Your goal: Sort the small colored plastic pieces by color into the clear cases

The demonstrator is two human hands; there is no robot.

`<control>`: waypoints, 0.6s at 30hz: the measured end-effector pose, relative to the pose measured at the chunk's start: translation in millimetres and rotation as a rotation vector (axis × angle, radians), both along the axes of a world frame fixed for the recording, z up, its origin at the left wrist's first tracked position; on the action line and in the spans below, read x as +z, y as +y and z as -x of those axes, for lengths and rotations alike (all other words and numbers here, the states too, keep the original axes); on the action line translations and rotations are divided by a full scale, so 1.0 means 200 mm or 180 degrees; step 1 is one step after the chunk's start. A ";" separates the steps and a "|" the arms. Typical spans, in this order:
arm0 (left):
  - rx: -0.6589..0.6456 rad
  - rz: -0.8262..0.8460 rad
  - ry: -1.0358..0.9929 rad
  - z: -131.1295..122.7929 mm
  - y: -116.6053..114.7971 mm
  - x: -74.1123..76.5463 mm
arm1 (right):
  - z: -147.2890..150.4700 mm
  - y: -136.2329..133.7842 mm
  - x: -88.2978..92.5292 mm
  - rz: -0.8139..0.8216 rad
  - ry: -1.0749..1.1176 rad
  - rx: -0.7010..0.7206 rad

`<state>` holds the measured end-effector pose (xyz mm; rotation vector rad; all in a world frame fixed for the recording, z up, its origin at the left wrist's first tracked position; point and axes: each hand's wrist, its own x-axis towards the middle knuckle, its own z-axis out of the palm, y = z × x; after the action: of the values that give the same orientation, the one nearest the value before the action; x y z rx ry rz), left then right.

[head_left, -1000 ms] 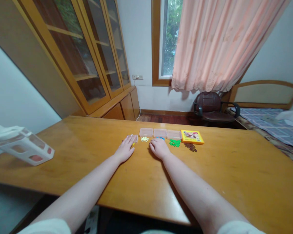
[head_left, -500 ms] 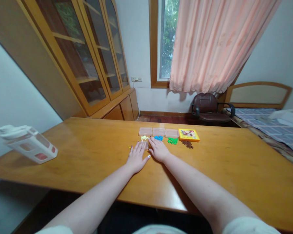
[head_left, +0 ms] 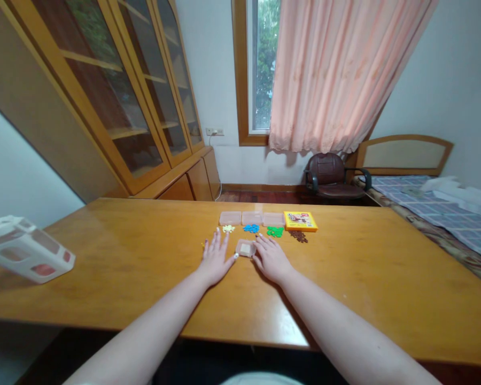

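My left hand [head_left: 215, 262] lies on the wooden table with its fingers spread, holding nothing. My right hand [head_left: 271, 259] rests palm down, its fingertips beside the right edge of a small clear square box [head_left: 246, 248], which sits between both hands. Behind them runs a row of small piles: pale yellow pieces [head_left: 228, 229], blue pieces [head_left: 251, 228], green pieces [head_left: 274, 231] and brown pieces [head_left: 299, 236]. A small yellow piece [head_left: 203, 245] shows left of my left fingers.
Behind the piles stand clear trays [head_left: 252, 218] in a row and a yellow box [head_left: 300, 221]. A white container [head_left: 32, 251] is at the table's left. Beyond the table [head_left: 144, 256] are a glass-door cabinet [head_left: 180, 187], a brown chair [head_left: 326, 171] and a bed [head_left: 420, 198].
My hands have moved apart, uncovering the small clear box between them. The view has shifted, so the table items appear further left.
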<state>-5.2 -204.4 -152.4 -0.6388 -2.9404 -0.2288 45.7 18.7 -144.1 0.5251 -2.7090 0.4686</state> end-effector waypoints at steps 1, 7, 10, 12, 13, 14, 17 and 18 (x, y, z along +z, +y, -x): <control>0.0225 0.0044 -0.0030 0.04 -0.05 0.00 | 0.00 0.00 0.01 -0.0014 0.0021 0.0056; 0.0245 0.0257 -0.0250 0.11 -0.21 -0.01 | 0.03 -0.01 0.01 -0.0153 -0.0117 0.0372; -0.0012 0.0332 -0.0288 0.07 -0.15 -0.03 | 0.05 0.02 0.01 -0.0057 -0.0160 0.0186; -0.0142 0.0343 -0.0280 0.05 -0.09 -0.03 | 0.05 0.04 0.01 -0.0001 -0.0203 0.0086; -0.0220 0.0335 -0.0280 0.03 -0.05 -0.03 | 0.06 0.06 0.01 0.0024 -0.0229 0.0036; -0.0310 0.0319 -0.0281 0.01 -0.02 -0.03 | 0.06 0.07 0.01 0.0046 -0.0255 -0.0016; -0.0653 0.0270 -0.0287 -0.07 0.10 -0.03 | 0.07 0.12 0.02 0.0083 -0.0335 -0.0124; -0.0749 0.0247 -0.0273 -0.10 0.15 -0.04 | 0.07 0.13 0.03 0.0087 -0.0361 -0.0139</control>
<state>14.8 -174.4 -160.1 -1.0120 -2.9634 -0.1684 31.4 45.3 -138.9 0.4437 -2.8112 0.5380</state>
